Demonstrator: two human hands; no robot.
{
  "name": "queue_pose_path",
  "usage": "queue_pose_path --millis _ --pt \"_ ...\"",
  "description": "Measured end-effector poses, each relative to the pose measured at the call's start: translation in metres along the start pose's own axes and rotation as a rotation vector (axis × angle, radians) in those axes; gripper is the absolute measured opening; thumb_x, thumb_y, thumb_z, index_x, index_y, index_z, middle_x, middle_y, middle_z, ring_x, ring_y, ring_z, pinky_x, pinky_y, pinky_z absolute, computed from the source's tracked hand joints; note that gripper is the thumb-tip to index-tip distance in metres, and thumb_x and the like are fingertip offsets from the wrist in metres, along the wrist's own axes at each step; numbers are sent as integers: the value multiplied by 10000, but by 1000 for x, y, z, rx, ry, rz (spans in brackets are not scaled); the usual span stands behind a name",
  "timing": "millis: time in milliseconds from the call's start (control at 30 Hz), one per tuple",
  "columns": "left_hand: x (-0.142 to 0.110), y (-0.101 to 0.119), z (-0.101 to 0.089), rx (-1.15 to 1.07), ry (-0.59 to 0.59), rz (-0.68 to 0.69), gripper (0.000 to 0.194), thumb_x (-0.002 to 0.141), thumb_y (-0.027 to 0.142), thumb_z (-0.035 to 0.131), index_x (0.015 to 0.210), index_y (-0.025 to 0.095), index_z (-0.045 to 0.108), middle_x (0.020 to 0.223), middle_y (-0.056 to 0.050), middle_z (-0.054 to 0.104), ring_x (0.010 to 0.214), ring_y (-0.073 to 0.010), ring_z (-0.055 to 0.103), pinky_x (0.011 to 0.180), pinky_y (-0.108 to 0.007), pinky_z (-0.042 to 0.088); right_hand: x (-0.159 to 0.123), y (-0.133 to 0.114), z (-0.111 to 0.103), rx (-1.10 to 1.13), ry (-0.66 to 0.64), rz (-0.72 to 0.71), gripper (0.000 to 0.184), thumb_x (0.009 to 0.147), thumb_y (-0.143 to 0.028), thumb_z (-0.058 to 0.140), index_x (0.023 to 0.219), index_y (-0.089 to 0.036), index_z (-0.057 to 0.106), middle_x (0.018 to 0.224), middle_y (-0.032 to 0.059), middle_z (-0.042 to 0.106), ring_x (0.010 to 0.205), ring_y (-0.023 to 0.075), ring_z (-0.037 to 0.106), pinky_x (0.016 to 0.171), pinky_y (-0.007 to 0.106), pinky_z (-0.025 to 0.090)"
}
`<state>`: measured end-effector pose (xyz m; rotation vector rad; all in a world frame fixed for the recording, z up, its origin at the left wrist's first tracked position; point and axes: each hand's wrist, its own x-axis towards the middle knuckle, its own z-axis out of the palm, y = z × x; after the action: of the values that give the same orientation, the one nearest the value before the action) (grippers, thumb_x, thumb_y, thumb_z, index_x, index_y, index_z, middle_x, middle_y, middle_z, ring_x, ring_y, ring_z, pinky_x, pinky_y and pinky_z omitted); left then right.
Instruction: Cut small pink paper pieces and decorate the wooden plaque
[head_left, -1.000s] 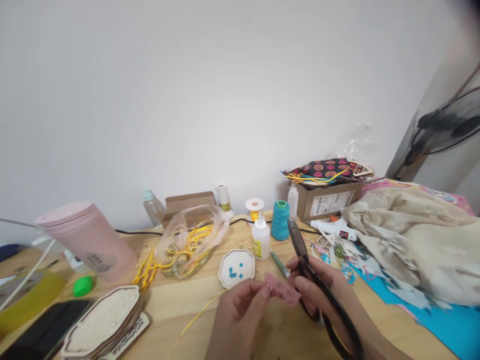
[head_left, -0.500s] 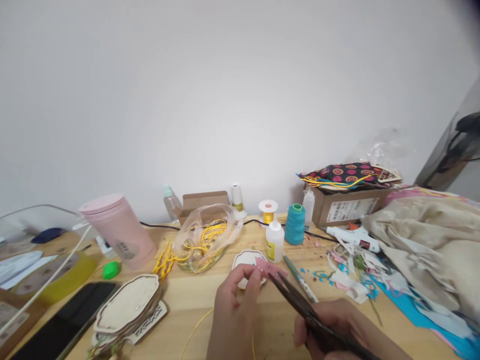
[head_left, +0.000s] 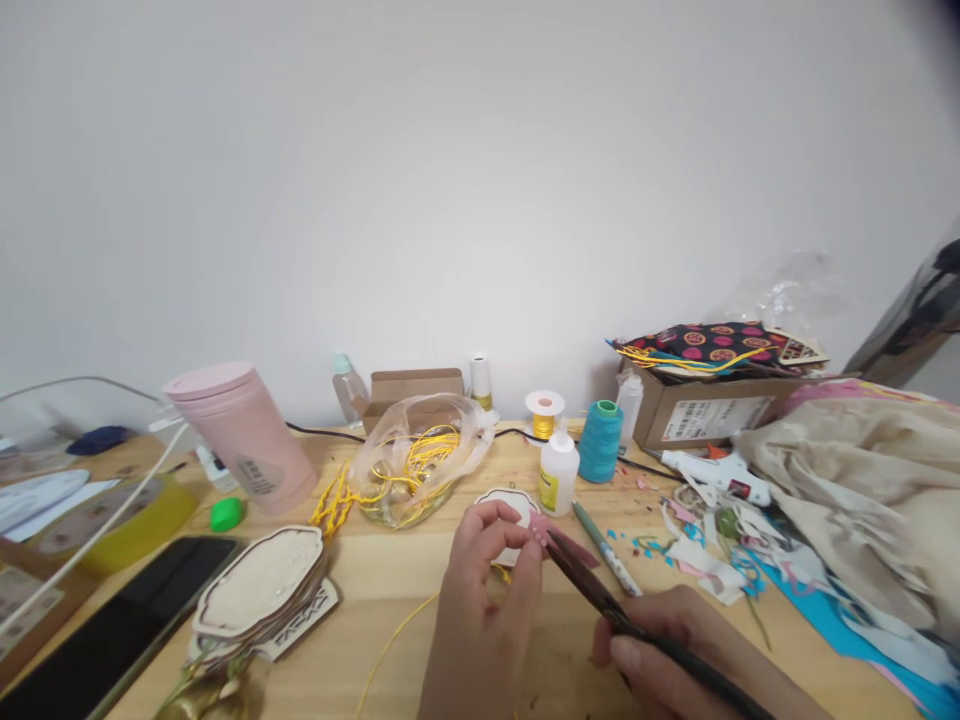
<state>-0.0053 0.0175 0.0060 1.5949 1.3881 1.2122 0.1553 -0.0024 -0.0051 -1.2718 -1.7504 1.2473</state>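
Between its thumb and fingertips my left hand [head_left: 491, 580] pinches a small pink piece of fabric [head_left: 581, 548]. Dark scissors [head_left: 592, 590] are in my right hand [head_left: 667, 640], their blade tips at the fabric just beside my left fingertips. The blades look close together. Behind my left hand lies a pale scalloped plaque [head_left: 504, 497] with a dark outline, partly covered by the fingers. A yellow cord [head_left: 397, 640] curves over the table left of my left wrist. Past the fabric stand a glue bottle [head_left: 559, 480] and a green pen [head_left: 604, 550] lying down.
Left are a stack of plaques [head_left: 259, 585], a black phone [head_left: 127, 620] and a pink tumbler [head_left: 240, 440]. A plastic bag [head_left: 420, 460] holds yellow cord. Rightward are a teal thread cone [head_left: 600, 445], a glue gun [head_left: 716, 475], fabric scraps [head_left: 705, 560] and a cardboard box [head_left: 705, 405].
The view has shifted slightly. The scissors' blades have come closer together at the pink fabric, and the fabric has turned in my left fingers, its free end now pointing down to the right.
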Motion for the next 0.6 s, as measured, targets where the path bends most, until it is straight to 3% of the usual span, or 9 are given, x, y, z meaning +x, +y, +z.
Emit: queue_pose_path --millis 167,600 --pt "0 -2 1 28 -39 42 239 798 269 455 660 177 626 875 -49 497 914 -200 487 825 -296 360 5 8 1 -67 -35 -14 457 727 -590 413 534 -186 507 428 -61 216 374 84 176 361 253 102" --pt "-3 -1 5 -45 -120 -43 191 767 272 489 642 185 605 871 -39 512 864 -196 520 757 -278 402 7 16 -4 -149 -137 -72 528 754 -650 341 579 -167 462 500 -49 263 440 91 241 377 221 160"
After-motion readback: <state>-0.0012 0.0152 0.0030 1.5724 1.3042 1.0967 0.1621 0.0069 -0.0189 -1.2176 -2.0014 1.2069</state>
